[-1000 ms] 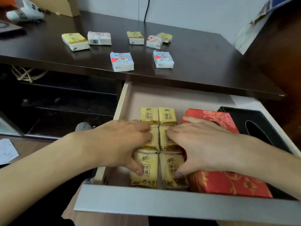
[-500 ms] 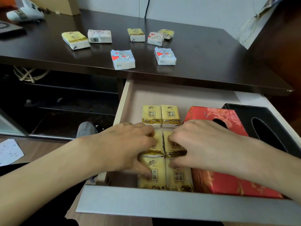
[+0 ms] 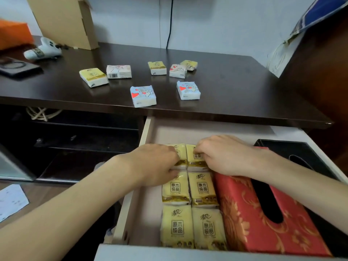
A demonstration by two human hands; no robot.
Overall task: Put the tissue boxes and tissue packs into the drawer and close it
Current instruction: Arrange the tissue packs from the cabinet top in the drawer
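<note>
From the head camera I look down into the open drawer (image 3: 148,219), pulled out below the dark tabletop (image 3: 235,91). Six yellow tissue packs (image 3: 190,206) lie flat in it in two columns of three, edges touching, with the red tissue box (image 3: 250,219) pressed against their right side and the black tissue box (image 3: 305,155) beyond it by the right wall.

My left hand (image 3: 150,164) rests on the far-left pack, thumb at its near edge and fingers curled on top; my right hand (image 3: 224,155) lies on the far-right pack with fingertips bent onto its face. Neither grip is closed around anything; both only press on the back pair.

A bare strip of drawer floor runs along the left wall beside the packs, and more bare floor lies behind them toward the back. On the tabletop, seven loose tissue packs (image 3: 143,96) sit apart from one another, the nearest blue one close to the front edge above the drawer. A cardboard box (image 3: 64,21) and a white controller (image 3: 44,49) stand at the far left.
</note>
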